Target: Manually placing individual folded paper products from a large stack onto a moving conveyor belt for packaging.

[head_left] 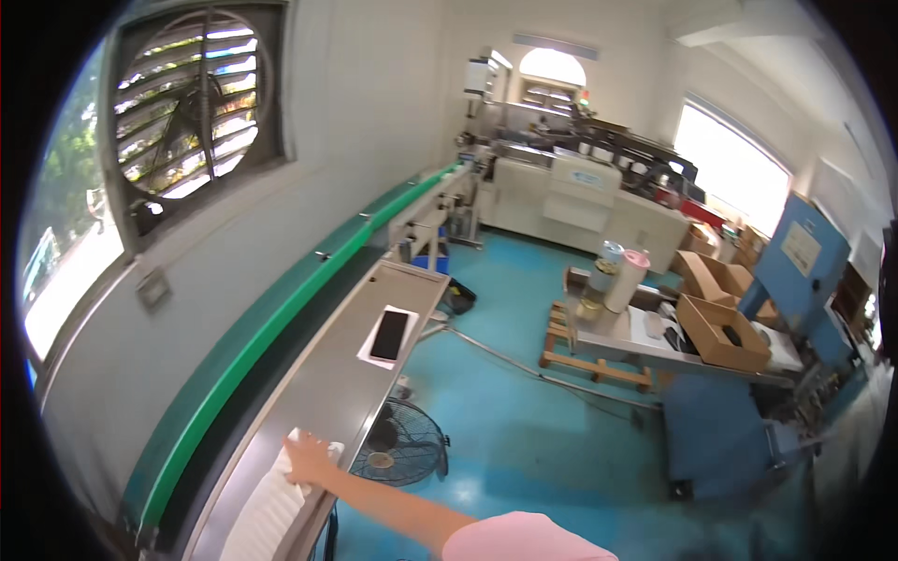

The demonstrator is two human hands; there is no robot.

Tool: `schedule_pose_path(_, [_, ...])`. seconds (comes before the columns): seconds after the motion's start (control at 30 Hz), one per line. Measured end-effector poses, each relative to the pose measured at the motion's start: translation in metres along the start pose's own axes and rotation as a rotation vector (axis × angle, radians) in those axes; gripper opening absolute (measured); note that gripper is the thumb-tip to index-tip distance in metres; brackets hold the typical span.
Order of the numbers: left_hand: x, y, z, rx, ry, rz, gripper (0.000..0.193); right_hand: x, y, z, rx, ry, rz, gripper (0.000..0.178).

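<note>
My right hand (311, 460) reaches across from the lower right, its arm bare below a pink sleeve. Its fingers curl over the far end of a long row of thin white pieces (262, 519), packed side by side; whether they are paper or packets I cannot make out. The row lies along the near part of a narrow metal table (323, 397). White material also shows at the edges of my fingers. Farther along the same table, a dark-screened phone (389, 335) rests on a white sheet (369, 355). My left hand is out of view.
A green-edged conveyor (271, 332) runs left of the table toward a large cream machine (571, 192). Under the table's right edge stands a black floor fan (398, 444). At right are a metal bench (599, 327), an open cardboard box (720, 332) and a blue machine (716, 425).
</note>
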State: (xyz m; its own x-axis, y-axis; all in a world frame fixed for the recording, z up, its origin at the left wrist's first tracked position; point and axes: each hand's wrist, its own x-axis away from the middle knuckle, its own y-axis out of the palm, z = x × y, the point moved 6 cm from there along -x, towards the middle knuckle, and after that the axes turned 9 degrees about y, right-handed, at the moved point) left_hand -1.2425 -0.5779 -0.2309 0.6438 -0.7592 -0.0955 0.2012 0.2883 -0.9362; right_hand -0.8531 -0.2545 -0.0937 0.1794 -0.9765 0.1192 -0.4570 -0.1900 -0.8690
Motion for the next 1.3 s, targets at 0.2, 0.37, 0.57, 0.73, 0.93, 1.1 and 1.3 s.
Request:
schedule_pose_path(0.2, [-0.028,-0.009,0.028,-0.05,0.042,-0.036,0.084,-0.058,-0.003,-0.015,-0.167,-0.152,-0.282,0.09])
schedule_pose_path(0.37, [-0.063,-0.009,0.072,-0.075,0.095,-0.021,0.085,-0.116,-0.025,0.032,-0.482,-0.169,-0.361,0.06])
schedule_pose_path(0.57, [-0.097,-0.017,0.124,-0.109,0.133,0.025,0.085,-0.131,-0.037,0.057,-0.614,-0.146,-0.488,0.035])
schedule_pose_path(0.73, [-0.106,-0.022,0.145,-0.172,0.136,0.037,0.086,-0.138,-0.023,0.073,-0.804,-0.047,-0.665,0.038])
schedule_pose_path(0.93, [-0.051,-0.065,0.082,-0.308,-0.04,0.039,0.087,-0.119,0.005,0.074,-0.778,-0.006,-0.332,0.067])
schedule_pose_path(1.1, [0.054,-0.115,-0.002,-0.368,-0.378,0.122,0.076,-0.045,0.039,0.002,-0.645,-0.156,-0.34,0.075])
schedule_pose_path(1.3, [0.041,-0.165,0.051,-0.254,-0.718,0.076,0.07,-0.061,0.001,-0.036,-0.659,-0.233,-0.426,0.073])
